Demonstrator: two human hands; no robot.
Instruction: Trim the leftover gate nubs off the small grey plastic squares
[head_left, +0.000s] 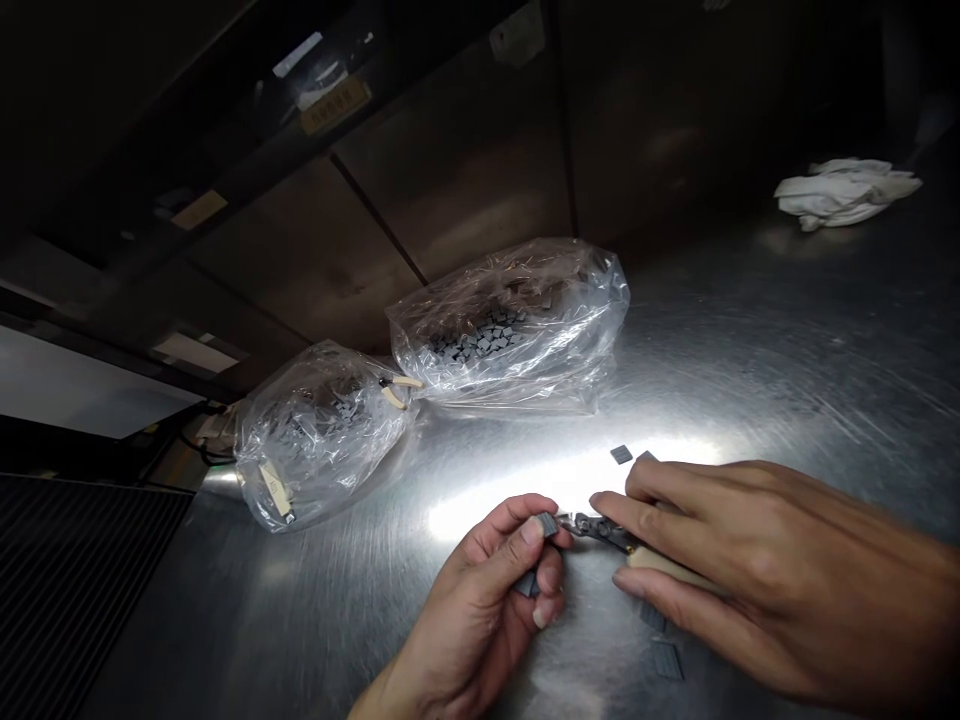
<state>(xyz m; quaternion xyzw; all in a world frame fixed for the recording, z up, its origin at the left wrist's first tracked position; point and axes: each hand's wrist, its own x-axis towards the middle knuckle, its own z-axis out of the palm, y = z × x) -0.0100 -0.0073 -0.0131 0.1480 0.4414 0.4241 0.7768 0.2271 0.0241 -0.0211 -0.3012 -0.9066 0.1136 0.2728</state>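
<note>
Between thumb and fingers, my left hand (491,585) pinches a small grey ribbed square piece (548,524). A second dark grey piece (526,583) sits lower in the same hand, against the curled fingers. My right hand (742,550) is closed around cream-handled nippers (667,568). Their metal jaws (574,522) point left and meet the edge of the pinched piece; whether they touch it is too small to tell. Loose grey pieces lie near the right hand: one piece (621,454) beyond it, another piece (667,660) below it, and others partly hidden by the fingers.
A clear plastic bag (517,340) with many grey pieces stands at the back. Left of it is another clear bag (322,440), with cream-handled pliers (397,388) and a cream cutter-like tool (276,490) on it. A white cloth (844,192) lies far right on the metal table (787,370).
</note>
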